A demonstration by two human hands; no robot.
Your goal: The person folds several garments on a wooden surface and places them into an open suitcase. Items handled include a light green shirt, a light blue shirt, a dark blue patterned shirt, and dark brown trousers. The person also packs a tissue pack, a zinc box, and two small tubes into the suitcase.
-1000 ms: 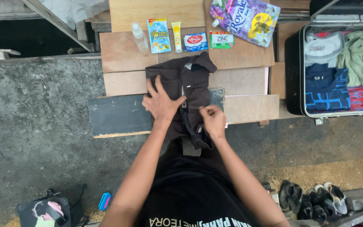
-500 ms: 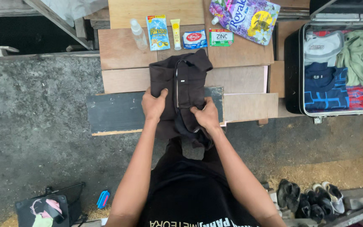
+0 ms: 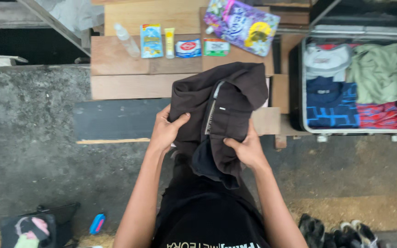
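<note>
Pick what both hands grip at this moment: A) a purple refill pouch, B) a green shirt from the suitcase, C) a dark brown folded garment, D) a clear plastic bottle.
C: the left hand and the right hand each clutch a side of the dark brown garment, lifted over the wooden boards; the clear bottle and purple pouch lie untouched beyond it.

One garment (image 3: 221, 110), one suitcase (image 3: 299, 82), one bottle (image 3: 126, 40), four sachets (image 3: 151, 40).
</note>
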